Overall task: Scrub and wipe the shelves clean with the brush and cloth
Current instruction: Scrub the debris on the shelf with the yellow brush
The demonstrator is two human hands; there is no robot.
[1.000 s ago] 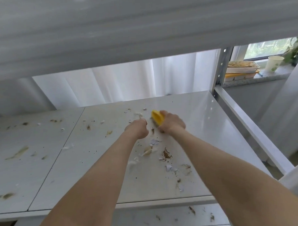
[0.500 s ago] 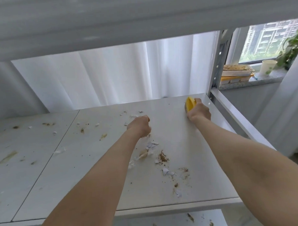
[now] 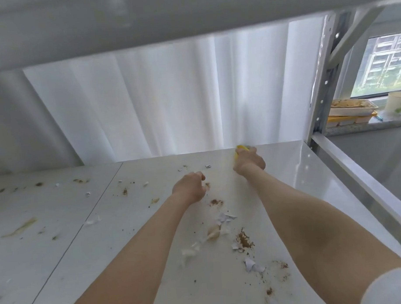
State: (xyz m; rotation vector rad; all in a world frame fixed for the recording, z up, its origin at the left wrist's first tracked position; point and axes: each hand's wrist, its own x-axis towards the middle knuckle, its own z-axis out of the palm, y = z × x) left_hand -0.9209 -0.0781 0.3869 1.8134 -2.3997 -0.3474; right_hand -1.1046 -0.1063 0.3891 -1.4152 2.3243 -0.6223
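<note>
**Shelf check-in: brush is up at the back edge, crumbs everywhere**

Watching the head cam feed remotely, so this is what I've got. The white shelf (image 3: 294,194) is pretty grubby. The yellow brush (image 3: 240,147) sits right at the far edge of it, against the white curtain (image 3: 170,96) hanging behind. The right hand (image 3: 250,162) is clamped over it, fingers wrapped around the body, so only a sliver of yellow pokes out past the knuckles.

The left hand (image 3: 190,189) rests on the shelf nearer to me and a bit to the left, well apart from the brush. Its fingers are curled into a fist, and I can't see anything in it from this angle.

Mess-wise, brown crumbs (image 3: 244,240) and torn white paper scraps (image 3: 227,218) lie between the two forearms. More specks are scattered across the panel seam (image 3: 101,200), plus a yellowish smear (image 3: 20,227) on the left panel. The right side of the shelf, by the metal upright (image 3: 322,79), looks shiny.

Off to the right, a windowsill holds stacked food trays (image 3: 350,108) and a paper cup (image 3: 396,103). Another shelf (image 3: 145,22) hangs overhead, blurry.
</note>
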